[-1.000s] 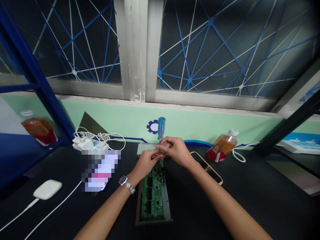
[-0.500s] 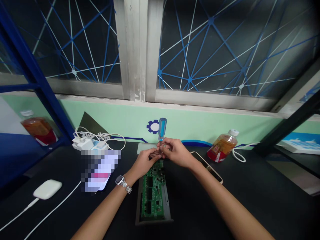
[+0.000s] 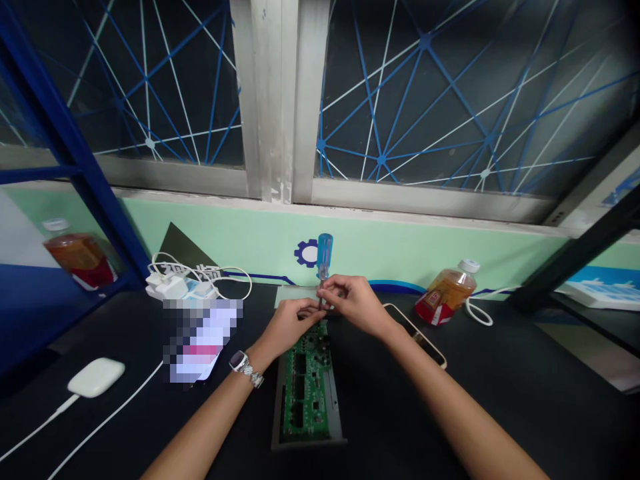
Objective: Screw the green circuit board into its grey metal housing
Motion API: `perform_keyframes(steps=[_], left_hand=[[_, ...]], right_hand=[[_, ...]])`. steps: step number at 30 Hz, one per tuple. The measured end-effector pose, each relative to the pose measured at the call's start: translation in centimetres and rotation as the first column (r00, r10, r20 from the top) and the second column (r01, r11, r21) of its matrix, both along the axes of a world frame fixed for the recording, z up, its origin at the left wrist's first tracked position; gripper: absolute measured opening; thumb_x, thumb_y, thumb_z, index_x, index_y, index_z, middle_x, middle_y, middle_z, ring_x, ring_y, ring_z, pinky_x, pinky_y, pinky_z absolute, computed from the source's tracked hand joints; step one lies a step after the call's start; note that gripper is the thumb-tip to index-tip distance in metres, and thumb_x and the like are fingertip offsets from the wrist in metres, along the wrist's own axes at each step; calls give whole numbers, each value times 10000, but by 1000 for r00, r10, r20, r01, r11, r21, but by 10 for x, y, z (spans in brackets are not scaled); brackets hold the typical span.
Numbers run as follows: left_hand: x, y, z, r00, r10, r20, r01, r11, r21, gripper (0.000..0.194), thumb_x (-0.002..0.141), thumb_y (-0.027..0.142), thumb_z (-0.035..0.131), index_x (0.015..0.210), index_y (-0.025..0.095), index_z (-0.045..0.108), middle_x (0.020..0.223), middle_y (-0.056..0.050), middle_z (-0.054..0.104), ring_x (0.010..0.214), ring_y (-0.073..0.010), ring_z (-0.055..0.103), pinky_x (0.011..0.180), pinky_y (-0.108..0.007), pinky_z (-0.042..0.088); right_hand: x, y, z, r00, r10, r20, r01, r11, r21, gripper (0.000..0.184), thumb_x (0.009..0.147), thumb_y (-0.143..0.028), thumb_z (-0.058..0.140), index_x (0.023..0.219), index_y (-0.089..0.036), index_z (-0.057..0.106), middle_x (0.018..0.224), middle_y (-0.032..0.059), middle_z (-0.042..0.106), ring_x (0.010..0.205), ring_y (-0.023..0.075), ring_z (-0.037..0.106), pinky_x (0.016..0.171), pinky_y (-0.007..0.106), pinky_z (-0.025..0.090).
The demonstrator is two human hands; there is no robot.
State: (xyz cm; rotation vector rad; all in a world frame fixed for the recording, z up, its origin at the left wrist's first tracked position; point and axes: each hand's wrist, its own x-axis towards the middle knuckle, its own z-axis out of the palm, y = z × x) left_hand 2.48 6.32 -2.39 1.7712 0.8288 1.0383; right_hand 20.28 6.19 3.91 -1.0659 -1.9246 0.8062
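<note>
A screwdriver [image 3: 325, 257] with a clear blue handle stands upright above a grey metal plate [image 3: 295, 295]. My right hand [image 3: 356, 305] pinches its thin shaft below the handle. My left hand [image 3: 291, 327] closes on the lower shaft near the tip, and anything small held there is hidden by my fingers. Just below my hands lies a green circuit board [image 3: 307, 393] in a shallow grey metal casing [image 3: 309, 443]. A watch [image 3: 245, 368] sits on my left wrist.
On the black tabletop [image 3: 505, 393] lie a pixelated object [image 3: 200, 340], a dark phone with a pale rim [image 3: 417, 337], a white rounded device with a cable [image 3: 96, 377], white chargers with tangled cords [image 3: 173, 287], and an orange drink bottle [image 3: 445, 292].
My left hand has shifted slightly toward the right, closer to the screwdriver shaft. The screwdriver stays upright between both hands, and the circuit board has not moved.
</note>
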Motion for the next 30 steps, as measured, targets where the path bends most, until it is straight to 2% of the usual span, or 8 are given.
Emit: perform_keyframes(steps=[6,10,13,20,23,27,30], left_hand=[[0,-1,3,1000,-2,17,1,998,56,225,898,315,603,1023,155,699,959,-79,745,884,-211,691,846,-322,520],[6,-2,2,1000,24,-16,-23,995,98,237,911,343,578,923,145,708,887,-67,749,819,-213,681,747,-294,515],[7,-2,-1,996,76,-39,-71,991,115,228,901,330,591,832,148,709,798,-49,743,741,-198,673,690,-275,504],[11,-2,-4,976,214,-34,-206,964,166,165,816,328,699,793,165,711,729,-24,731,665,-180,661,659,-267,520],[10,-2,-2,983,178,-35,-171,973,152,161,826,328,689,851,170,709,794,-33,742,720,-192,682,710,-285,536],[5,-2,1,999,35,-7,-34,991,127,220,889,292,608,1058,176,687,1023,-72,739,935,-216,691,893,-334,516],[3,-1,1,999,-1,-38,6,994,111,230,926,296,548,1042,163,695,993,-73,744,926,-218,688,872,-339,517]], right_hand=[[-1,-2,-1,994,84,-68,-90,992,-94,184,901,-307,551,977,-165,641,813,51,703,648,157,677,648,278,546],[-2,-3,-2,993,84,-88,-93,990,-103,215,896,-321,562,1020,-161,632,823,51,689,631,152,669,617,273,541],[-2,-2,-2,997,50,-54,-53,997,-62,212,872,-328,598,1000,-163,635,804,36,683,610,144,658,602,261,528],[-4,-3,2,996,-81,38,77,991,110,65,828,-235,634,816,-179,663,733,20,701,680,153,652,672,249,504],[-4,-5,6,994,-67,84,57,992,113,109,872,-245,580,835,-179,658,725,21,700,655,151,647,647,245,496],[-2,-7,5,996,-23,81,18,998,66,169,914,-282,528,977,-176,644,769,41,696,688,168,657,649,260,511],[-1,-7,2,998,66,2,-66,997,-26,233,940,-308,482,1089,-178,604,899,61,701,693,157,661,638,261,525]])
